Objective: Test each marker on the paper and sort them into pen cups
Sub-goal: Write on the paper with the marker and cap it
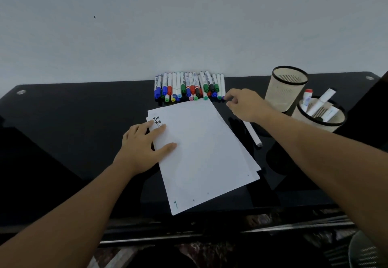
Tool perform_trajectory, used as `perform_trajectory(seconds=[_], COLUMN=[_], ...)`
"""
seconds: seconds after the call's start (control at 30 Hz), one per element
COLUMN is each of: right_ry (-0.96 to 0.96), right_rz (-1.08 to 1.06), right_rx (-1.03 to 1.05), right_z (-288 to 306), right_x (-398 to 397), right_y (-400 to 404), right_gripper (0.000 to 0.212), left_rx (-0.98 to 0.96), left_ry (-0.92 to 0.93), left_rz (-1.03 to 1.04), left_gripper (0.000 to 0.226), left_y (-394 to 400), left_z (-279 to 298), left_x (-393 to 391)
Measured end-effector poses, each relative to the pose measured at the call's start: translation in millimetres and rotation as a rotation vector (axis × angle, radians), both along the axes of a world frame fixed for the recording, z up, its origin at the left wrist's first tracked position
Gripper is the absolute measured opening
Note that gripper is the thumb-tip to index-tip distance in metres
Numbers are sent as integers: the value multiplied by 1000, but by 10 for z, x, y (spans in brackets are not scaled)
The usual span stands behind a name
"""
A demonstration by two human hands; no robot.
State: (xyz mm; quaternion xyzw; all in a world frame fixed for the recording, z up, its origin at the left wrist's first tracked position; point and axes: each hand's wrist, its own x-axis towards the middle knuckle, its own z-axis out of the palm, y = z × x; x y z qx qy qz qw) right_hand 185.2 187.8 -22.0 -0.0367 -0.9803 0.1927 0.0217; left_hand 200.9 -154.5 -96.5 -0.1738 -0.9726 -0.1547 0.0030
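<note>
1. A black glossy table point(73, 120) stood against a pale wall point(168, 26), and a small stack of white paper point(201, 152) lay near its middle, turned at an angle, with a few dark handwritten words at its far left corner.

2. The person's left hand point(144, 143) lay flat on the left edge of the paper — fingers straight and spread, thumb out across the sheet, gripping nothing, only pressing the stack down.

3. Along the far edge of the table, just beyond the paper, a row of markers point(189, 87) lay side by side with their caps toward the person: blue, red, green, black, yellow and pink caps showed among the white barrels.

4. The right hand point(245, 106) reached to the right end of that row. Its fingers were curled, the fingertips point(227, 97) meeting at the cap end of the last marker in the line; I could not tell whether they had it pinched or were only touching it.

5. A single white marker point(252, 131) lay by itself on the table just right of the paper, partly under the right wrist.

6. At the far right stood two beige mesh pen cups with black rims — the farther cup point(285, 91) showed nothing inside from where I stood, while the nearer cup point(321, 118) held several markers, one with a red cap.
</note>
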Motion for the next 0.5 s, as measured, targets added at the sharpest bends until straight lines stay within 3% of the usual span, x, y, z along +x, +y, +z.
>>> perform_trajectory(seconds=[0.27, 0.5], right_ry=[-61, 32], right_rz=[-16, -11], right_rx=[48, 156], right_z=[-239, -368], right_x=[-557, -605], right_y=[68, 135], right_gripper=[30, 10], left_rx=[44, 43], left_ry=[20, 9], left_rz=[20, 35], left_gripper=[85, 83], left_y=[-7, -2], left_z=[-19, -22], left_x=[-68, -71])
